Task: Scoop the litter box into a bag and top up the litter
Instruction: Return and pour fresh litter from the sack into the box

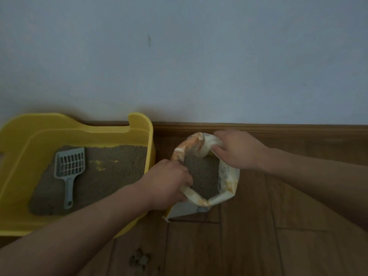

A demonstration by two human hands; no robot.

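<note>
A yellow litter box (18, 152) stands on the floor at the left, filled with grey-brown litter (111, 172). A grey slotted scoop (69, 172) lies on the litter, handle toward me. Right of the box stands an open white and orange litter bag (229, 182) with grey litter inside. My left hand (165, 184) grips the bag's near-left rim. My right hand (237, 150) grips the far-right rim, holding the mouth open.
A pale wall with a wooden baseboard (258, 129) runs behind the box and bag. Wooden floor (258, 236) spreads to the right and front. A small cluster of dark clumps (139, 259) lies on the floor near the bottom edge.
</note>
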